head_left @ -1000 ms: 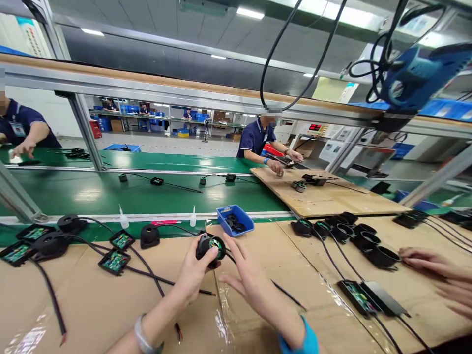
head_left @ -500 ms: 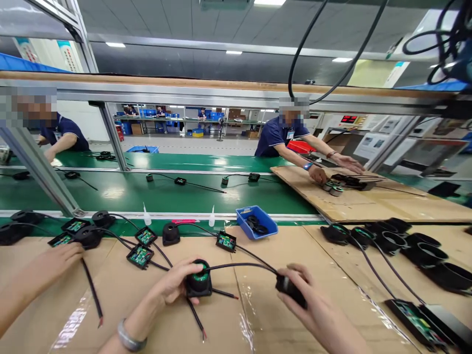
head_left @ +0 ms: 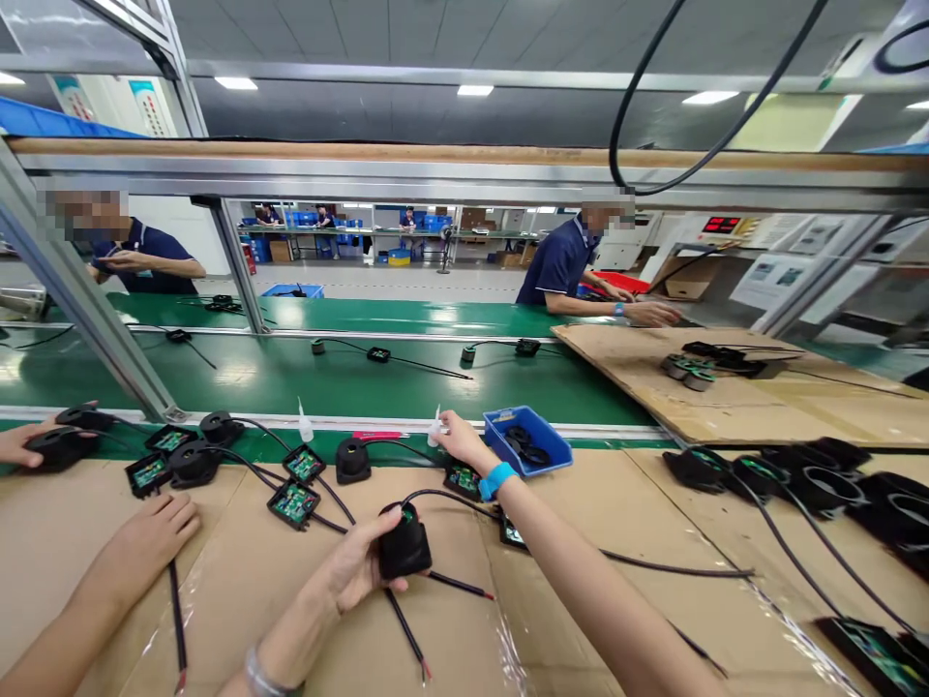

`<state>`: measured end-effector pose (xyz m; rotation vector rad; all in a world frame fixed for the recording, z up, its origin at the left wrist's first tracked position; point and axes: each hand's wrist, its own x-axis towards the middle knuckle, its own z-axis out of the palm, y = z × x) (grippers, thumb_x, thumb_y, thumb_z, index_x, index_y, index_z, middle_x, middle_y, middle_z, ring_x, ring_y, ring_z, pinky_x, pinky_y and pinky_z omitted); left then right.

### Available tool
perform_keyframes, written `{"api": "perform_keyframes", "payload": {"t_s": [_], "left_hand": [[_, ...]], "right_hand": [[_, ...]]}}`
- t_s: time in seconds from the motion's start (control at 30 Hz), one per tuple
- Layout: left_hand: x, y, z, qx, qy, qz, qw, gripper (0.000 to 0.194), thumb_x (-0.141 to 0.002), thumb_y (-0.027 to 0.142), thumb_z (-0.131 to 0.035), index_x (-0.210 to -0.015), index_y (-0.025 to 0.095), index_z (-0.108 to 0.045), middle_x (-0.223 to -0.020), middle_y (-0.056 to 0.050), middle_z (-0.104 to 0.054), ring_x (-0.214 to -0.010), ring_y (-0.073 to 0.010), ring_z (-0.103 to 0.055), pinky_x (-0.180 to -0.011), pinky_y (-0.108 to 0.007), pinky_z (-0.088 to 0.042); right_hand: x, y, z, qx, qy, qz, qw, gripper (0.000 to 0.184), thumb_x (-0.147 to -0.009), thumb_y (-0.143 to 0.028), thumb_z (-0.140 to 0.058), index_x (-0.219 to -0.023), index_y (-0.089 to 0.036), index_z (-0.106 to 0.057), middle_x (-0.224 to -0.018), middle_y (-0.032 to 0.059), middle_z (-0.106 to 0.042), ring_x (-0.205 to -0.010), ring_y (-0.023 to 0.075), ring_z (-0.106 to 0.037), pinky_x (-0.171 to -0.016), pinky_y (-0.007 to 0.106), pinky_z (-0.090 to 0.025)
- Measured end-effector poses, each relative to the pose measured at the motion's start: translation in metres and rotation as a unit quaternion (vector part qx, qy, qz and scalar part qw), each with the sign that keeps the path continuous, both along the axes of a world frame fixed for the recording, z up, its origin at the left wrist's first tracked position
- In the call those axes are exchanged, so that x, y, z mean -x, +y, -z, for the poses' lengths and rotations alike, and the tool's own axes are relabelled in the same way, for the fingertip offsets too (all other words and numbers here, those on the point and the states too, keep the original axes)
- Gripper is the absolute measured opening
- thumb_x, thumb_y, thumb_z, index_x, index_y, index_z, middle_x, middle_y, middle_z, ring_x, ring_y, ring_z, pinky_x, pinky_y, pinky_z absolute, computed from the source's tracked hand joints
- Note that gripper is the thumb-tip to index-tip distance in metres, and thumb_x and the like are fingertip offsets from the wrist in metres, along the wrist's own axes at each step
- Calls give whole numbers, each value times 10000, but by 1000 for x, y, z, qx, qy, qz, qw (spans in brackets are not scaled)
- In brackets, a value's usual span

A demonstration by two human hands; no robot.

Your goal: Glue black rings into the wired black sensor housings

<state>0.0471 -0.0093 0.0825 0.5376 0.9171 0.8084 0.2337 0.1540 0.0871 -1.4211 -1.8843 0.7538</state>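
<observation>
My left hand (head_left: pixel 361 560), with a silver bangle at the wrist, is closed around a black round housing (head_left: pixel 406 550) with a green part inside its opening. A black cable runs from this housing to a black box with a circuit board (head_left: pixel 512 532), which lies on the cardboard, partly behind my right forearm. My right hand (head_left: pixel 464 440), above a blue wristband, stretches forward with its fingers closed on a small white dropper bottle (head_left: pixel 434 432) with a thin nozzle. Directly below that hand lies another circuit-board box (head_left: pixel 463 478).
A blue bin (head_left: pixel 562 453) of black rings stands right of my hand. A second dropper bottle (head_left: pixel 306 426) and several cabled housings are to the left, near a co-worker's hand (head_left: pixel 149 542). Black rings (head_left: pixel 824 489) lie right. Beyond runs a green belt (head_left: pixel 406 387); a metal frame stands overhead.
My right hand has let go of the black box and moved forward to the dropper bottle. The housing in my left hand has tilted. Across the belt, a co-worker's hands have left the parts.
</observation>
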Motion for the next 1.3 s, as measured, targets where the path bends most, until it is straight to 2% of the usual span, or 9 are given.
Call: {"api": "perform_keyframes", "payload": {"t_s": [0.1,0.2,0.33,0.5,0.7,0.9,1.07,1.13,1.3], "left_hand": [[5,-4,-1,-59,13,-11,998,711,-512,360,-911,-1124,162,-608,-991,-81,-675,-897,-291,-710,-567,-277,-583],[6,-6,4,-165,112,-38,979,686,-563,348,-884,-1164,177,-602,-1101,-104,-650,-1008,-311,-659,-728,-383,-595],[6,-6,6,-342,312,-70,884,578,-552,186,-853,-1095,193,-656,-1168,-103,-619,-1148,-323,-577,-1029,-487,-456],[6,-10,-2,-390,431,-47,812,563,-556,85,-833,-1069,247,-667,-1268,-93,-549,-1276,-318,-499,-1078,-479,-417],[2,-13,-2,-426,488,-46,760,531,-595,89,-821,-1079,238,-661,-1190,-87,-557,-1172,-289,-585,-998,-433,-506],[0,-16,8,-485,545,-54,682,511,-679,154,-792,-1155,254,-637,-1216,-106,-503,-890,-224,-683,-741,-367,-605],[0,-18,11,-514,606,-57,605,538,-671,115,-780,-1168,259,-633,-1217,-120,-503,-853,-237,-693,-632,-339,-610],[0,-18,11,-520,624,-57,580,549,-669,108,-774,-1176,263,-632,-1210,-122,-510,-868,-250,-695,-616,-335,-611],[0,-19,10,-525,647,-52,551,560,-667,106,-764,-1186,268,-630,-1200,-127,-521,-894,-273,-700,-630,-349,-618]], "right_hand": [[3,6,2,16,93,5,996,240,-947,-365,-615,-1051,-149,-628,-1028,41,-646,-880,176,-638,-787,365,-555],[-7,-17,-5,26,208,5,978,279,-924,-425,-618,-1023,-164,-617,-928,27,-627,-834,162,-616,-742,329,-542],[-25,-73,-14,85,356,-14,930,476,-827,-596,-633,-1128,-228,-606,-800,-2,-572,-702,142,-562,-540,233,-480],[-36,-127,-2,163,460,14,873,411,-680,-518,-810,-895,-206,-652,-717,-20,-528,-510,49,-315,-394,140,-271],[-33,-138,7,220,532,52,816,459,-551,-419,-910,-899,-168,-749,-710,9,-581,-510,35,-277,-383,126,-289],[-24,-142,4,179,508,61,841,372,-683,-501,-834,-828,-179,-718,-630,0,-587,-491,90,-488,-393,180,-413],[-18,-151,-2,63,369,37,927,282,-831,-463,-725,-944,-211,-671,-656,-14,-633,-505,108,-600,-532,215,-527],[-16,-153,-6,24,325,32,945,234,-851,-426,-709,-940,-214,-661,-660,-18,-631,-518,111,-614,-537,209,-530],[-12,-155,-12,-44,245,1,968,143,-876,-354,-680,-918,-220,-654,-728,-1,-640,-558,125,-620,-523,220,-535]]}}
